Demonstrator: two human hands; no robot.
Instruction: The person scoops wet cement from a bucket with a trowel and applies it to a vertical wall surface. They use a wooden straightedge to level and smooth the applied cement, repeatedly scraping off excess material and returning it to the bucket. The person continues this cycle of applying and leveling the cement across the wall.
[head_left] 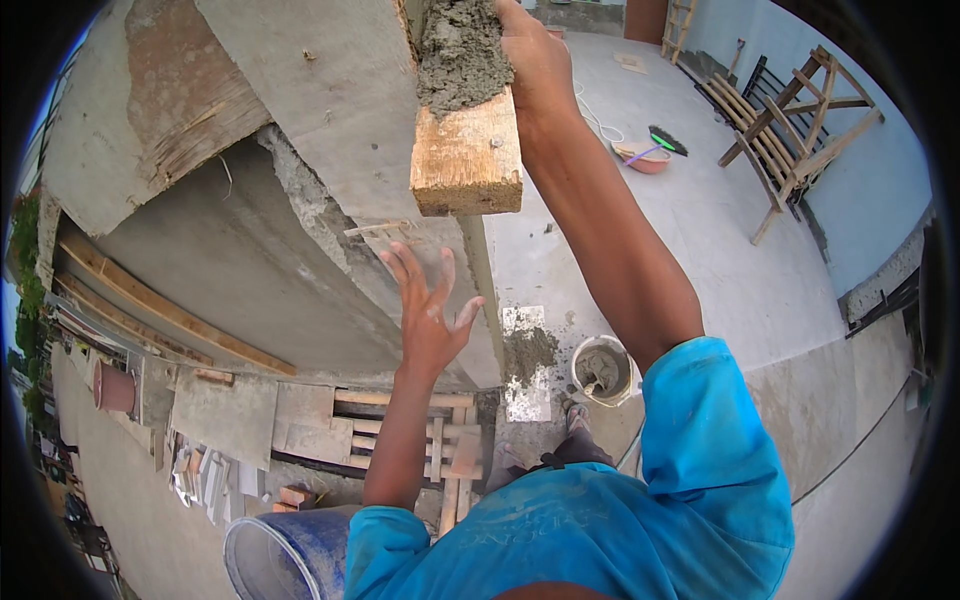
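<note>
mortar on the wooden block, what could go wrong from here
The mortar might spill over the edge of the wooden block, as no raised rim shows at its near end. The bare right hand is right beside the mortar, so skin irritation seems possible. The bucket stands close to a foot, so a step could knock it.
</note>
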